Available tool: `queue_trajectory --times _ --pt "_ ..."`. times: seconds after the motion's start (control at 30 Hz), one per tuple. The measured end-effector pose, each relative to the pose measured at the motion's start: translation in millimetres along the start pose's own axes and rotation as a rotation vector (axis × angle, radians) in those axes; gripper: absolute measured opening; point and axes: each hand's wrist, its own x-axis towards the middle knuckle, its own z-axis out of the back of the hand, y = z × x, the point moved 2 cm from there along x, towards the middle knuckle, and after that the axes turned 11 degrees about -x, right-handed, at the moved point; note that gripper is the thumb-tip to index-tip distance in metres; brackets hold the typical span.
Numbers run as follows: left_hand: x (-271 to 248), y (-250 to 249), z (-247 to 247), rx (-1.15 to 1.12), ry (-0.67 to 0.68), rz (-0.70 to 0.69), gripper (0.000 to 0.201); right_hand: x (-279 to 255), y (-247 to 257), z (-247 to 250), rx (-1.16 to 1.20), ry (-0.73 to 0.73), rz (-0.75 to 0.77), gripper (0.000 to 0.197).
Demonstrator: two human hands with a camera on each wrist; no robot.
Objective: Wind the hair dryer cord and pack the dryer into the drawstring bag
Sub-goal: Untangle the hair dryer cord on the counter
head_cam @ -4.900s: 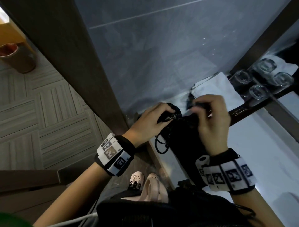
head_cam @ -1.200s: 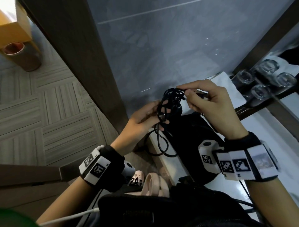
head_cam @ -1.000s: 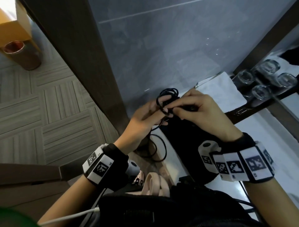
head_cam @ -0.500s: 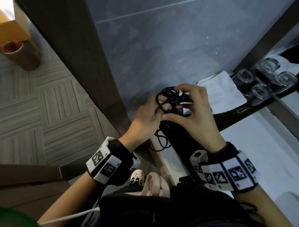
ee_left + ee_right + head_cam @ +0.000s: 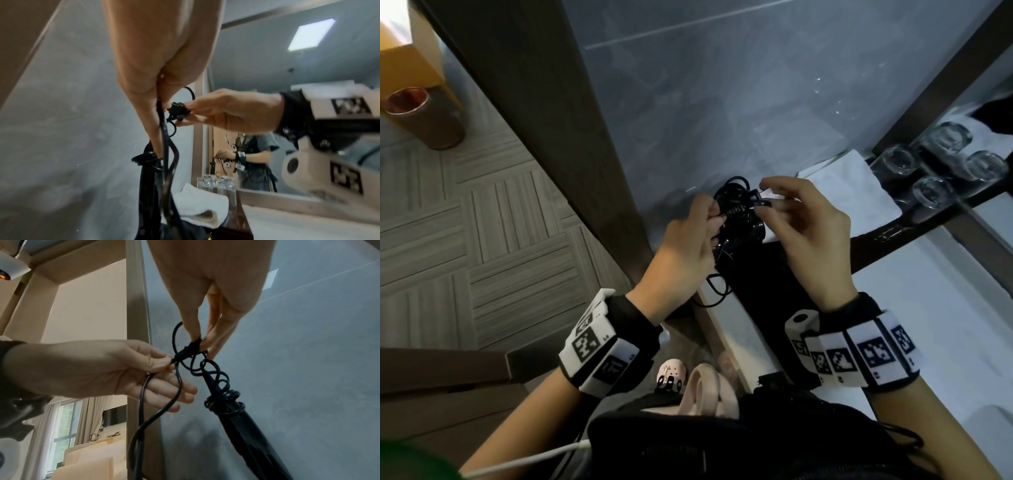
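The black hair dryer (image 5: 748, 229) stands upright between my hands over the black drawstring bag (image 5: 763, 284), which lies on the counter. Black cord (image 5: 224, 400) is coiled in tight turns round the dryer's handle (image 5: 248, 428), with looser loops above. My left hand (image 5: 714, 219) pinches the cord just below the plug (image 5: 177, 110). My right hand (image 5: 767, 202) pinches the plug end between thumb and fingers. A short loop of slack cord (image 5: 717, 291) hangs below my left hand. The dryer's head is hidden by the bag.
A folded white towel (image 5: 852, 192) lies just behind the hands, with several upturned glasses (image 5: 935, 164) beside it. The white counter (image 5: 945, 308) stretches right. A grey tiled wall (image 5: 722, 102) and a dark door frame (image 5: 551, 137) stand close on the left. A mirror (image 5: 267, 68) backs the counter.
My right hand has carried the cord round the handle and now pinches the plug end. The slack loop below my left hand has grown shorter.
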Motion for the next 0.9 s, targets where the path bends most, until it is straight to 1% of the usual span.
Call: queue_trajectory --times 0.07,0.13,0.2,0.27,0.37,0.4,0.47,0.57,0.63,0.67,0.73,0.83,0.9 --pt "0.4 -2.2 2.7 -0.103 0.0 0.029 0.036 3.0 0.7 2.1 0.026 -0.035 -0.023 0.016" --pt "-2.0 -4.3 3.1 -0.2 0.032 0.04 0.032 7.5 0.8 3.7 0.056 -0.079 -0.06 0.012" --pt "-6.2 -4.7 0.4 -0.327 0.07 0.084 0.027 12.8 -1.9 5.7 0.071 -0.099 -0.13 0.011" --pt "-9.8 -3.4 -1.5 -0.485 0.063 0.123 0.021 16.2 -6.0 6.7 0.066 -0.089 -0.195 0.018" --pt "-11.3 -2.0 -1.3 -0.774 0.033 0.151 0.017 13.2 -6.9 6.1 -0.022 -0.044 -0.179 0.041" --pt "-10.9 -1.3 -1.8 -0.823 0.039 0.156 0.016 11.1 -4.6 4.9 -0.008 -0.016 -0.168 0.041" --pt "-10.9 1.2 -4.5 -0.861 0.075 0.161 0.013 8.1 -1.2 2.9 0.062 0.046 -0.155 0.033" --pt "-10.6 5.4 -7.5 -0.818 0.07 0.138 0.012 4.0 4.2 2.0 0.137 0.182 -0.121 0.024" --pt "-10.1 6.3 -8.0 -0.682 0.037 0.1 0.017 -0.2 9.0 -1.9 0.114 0.27 -0.109 0.022" --pt "-9.7 5.8 -8.1 -0.602 0.026 0.083 0.019 -1.7 11.3 -4.0 0.074 0.287 -0.101 0.025" --pt "-9.1 3.4 -8.5 -0.453 0.029 0.056 0.02 -2.1 13.0 -6.5 -0.017 0.261 -0.068 0.031" --pt "-9.9 -0.5 -8.2 -0.287 0.091 0.037 0.015 -0.7 12.9 -5.4 -0.063 0.259 -0.04 0.026" --pt "-10.3 -2.5 -5.2 -0.21 0.074 0.024 0.011 -0.9 12.2 -4.7 -0.092 0.293 -0.012 0.024"
